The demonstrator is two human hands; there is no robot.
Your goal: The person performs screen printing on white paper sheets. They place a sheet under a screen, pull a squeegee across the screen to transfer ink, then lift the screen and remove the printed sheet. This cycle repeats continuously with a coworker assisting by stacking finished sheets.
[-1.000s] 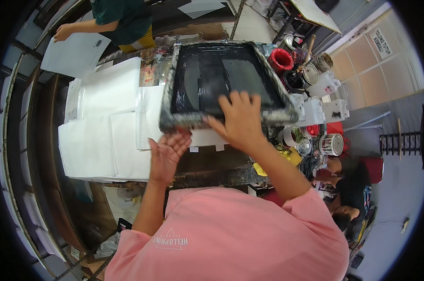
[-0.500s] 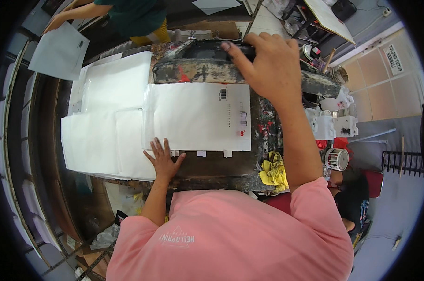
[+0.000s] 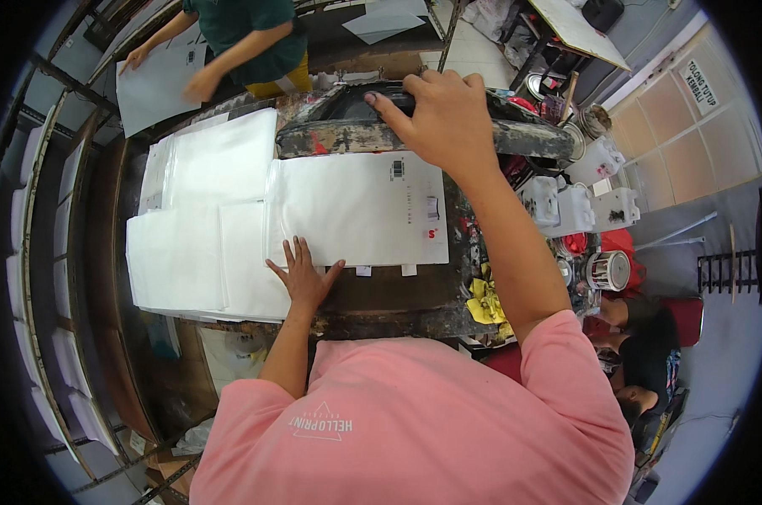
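A printed white sheet (image 3: 339,194) lies flat on the worktable in front of me, with a small barcode, dark marks and a red mark at its right side. My left hand (image 3: 307,282) rests open on its near left edge, fingers spread. Beyond the sheet a paint-stained screen printing frame (image 3: 347,135) stands tilted up. Around its far upper edge curl the fingers of my right hand (image 3: 448,118), the thumb stretched out to the left. Just left of the sheet are stacks of blank white paper (image 3: 175,261). Small white tabs (image 3: 409,270) show along the sheet's near edge.
Crumpled yellow paper (image 3: 484,301) lies by the table's right edge, near white plastic containers (image 3: 575,209) and a paint can (image 3: 607,270). A co-worker in a dark green shirt (image 3: 250,34) handles a white sheet (image 3: 158,88) by the racks. Another person (image 3: 646,362) is at right.
My left hand has slid slightly right over the sheet. My right hand stays on the frame. The co-worker's sheet has moved right, and both their arms now show. The whole view has shifted a little.
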